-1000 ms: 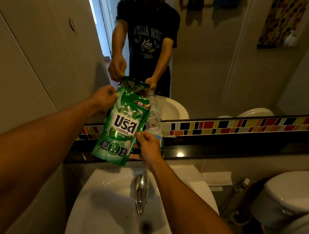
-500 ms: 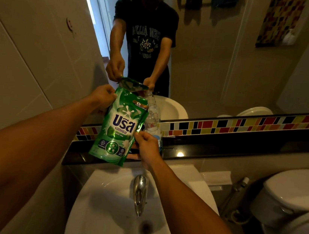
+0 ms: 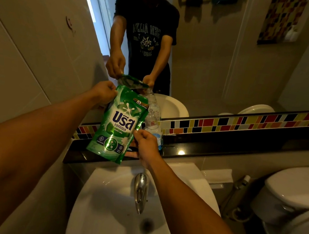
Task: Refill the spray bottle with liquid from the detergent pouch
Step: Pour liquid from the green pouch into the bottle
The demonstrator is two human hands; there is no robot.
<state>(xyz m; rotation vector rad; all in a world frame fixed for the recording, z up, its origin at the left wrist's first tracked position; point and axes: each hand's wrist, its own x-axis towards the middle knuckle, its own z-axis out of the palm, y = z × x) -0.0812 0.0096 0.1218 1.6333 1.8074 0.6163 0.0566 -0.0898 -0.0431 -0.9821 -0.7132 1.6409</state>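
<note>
A green detergent pouch (image 3: 119,124) hangs tilted above the black ledge, its top right corner leaning against the neck of a clear plastic bottle (image 3: 153,123). My left hand (image 3: 103,93) grips the pouch's upper left corner. My right hand (image 3: 145,145) is wrapped round the lower part of the bottle, which stands on the ledge in front of the mirror; its thumb touches the pouch's right edge. The bottle has no spray head on it. Whether liquid is flowing cannot be seen.
A black ledge (image 3: 214,150) runs under the mirror with a coloured tile strip (image 3: 247,123). Below is a white washbasin (image 3: 109,215) with a chrome tap (image 3: 141,191). A toilet (image 3: 296,196) stands at right, a tiled wall (image 3: 26,56) at left.
The pouch has tipped slightly further toward the bottle's neck. Both hands keep their hold and have barely moved.
</note>
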